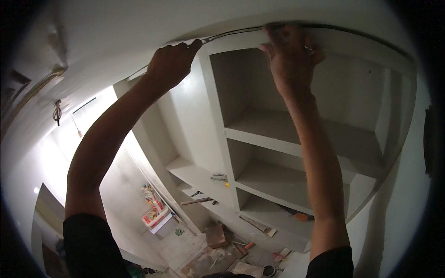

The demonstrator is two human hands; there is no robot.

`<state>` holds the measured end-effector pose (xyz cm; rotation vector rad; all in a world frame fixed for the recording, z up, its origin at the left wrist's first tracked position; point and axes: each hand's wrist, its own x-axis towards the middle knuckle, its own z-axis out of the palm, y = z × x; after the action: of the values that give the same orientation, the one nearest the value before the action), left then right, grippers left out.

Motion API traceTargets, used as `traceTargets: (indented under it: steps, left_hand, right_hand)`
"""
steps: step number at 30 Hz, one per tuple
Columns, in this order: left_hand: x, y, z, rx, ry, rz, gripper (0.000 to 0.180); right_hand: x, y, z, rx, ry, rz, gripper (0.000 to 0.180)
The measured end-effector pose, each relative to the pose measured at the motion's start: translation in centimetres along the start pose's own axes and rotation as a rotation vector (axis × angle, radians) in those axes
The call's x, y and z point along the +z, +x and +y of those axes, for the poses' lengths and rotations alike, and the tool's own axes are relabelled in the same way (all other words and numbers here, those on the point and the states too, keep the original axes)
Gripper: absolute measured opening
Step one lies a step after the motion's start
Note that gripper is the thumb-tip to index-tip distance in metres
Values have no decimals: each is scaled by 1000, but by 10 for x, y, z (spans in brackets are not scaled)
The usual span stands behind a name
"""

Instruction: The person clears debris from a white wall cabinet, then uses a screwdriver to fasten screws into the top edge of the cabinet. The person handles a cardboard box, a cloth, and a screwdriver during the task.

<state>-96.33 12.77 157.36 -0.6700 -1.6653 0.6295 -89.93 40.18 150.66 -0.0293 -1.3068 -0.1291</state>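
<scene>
Both my arms reach up to where a white built-in shelf unit (pixel 217 92) meets the ceiling (pixel 222 14). A thin dark line (pixel 238 31), a gap or a strip, runs along that joint. My left hand (pixel 172 65) is closed in a fist at the line, left of the shelf openings. A small pale tip shows past its fingers, too small to name. Further right, my right hand (pixel 293 60) is raised to the same line above the top opening. Its fingers are bent and apart, slightly blurred, and nothing shows in them. Their tips are in shadow.
Pliers (pixel 219 177) lie on a lower shelf, with a hammer-like tool (pixel 197 200) nearby. An orange item (pixel 301 217) rests in the bottom compartment. Debris and a dark bucket (pixel 269 270) cover the floor below. Wires (pixel 57 112) hang from the ceiling at left.
</scene>
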Motion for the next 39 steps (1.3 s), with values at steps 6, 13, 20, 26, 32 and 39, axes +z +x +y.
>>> traceTargets:
  steps: [6,13,20,26,32,39]
  left_hand:
    - [-14,-3,2,-3,17,-81,51]
    - [3,-1,-2,-24,4,-86,50]
    - [-11,-8,-4,-39,30,-170,53]
    - [5,1,-8,1,-21,-3,42]
    - [-8,-12,-2,-65,33,-168,48]
    - [12,-2,-16,-13,-75,14,42]
  right_hand:
    - [-4,0,7,3,-21,-23,39]
    - [1,-1,6,-35,13,27,42]
    - [-1,-1,7,6,-11,16,40]
    - [2,2,7,-19,-33,39,41]
    - [-1,-3,12,-41,24,-2,43]
    - [3,0,1,-15,-21,19,40]
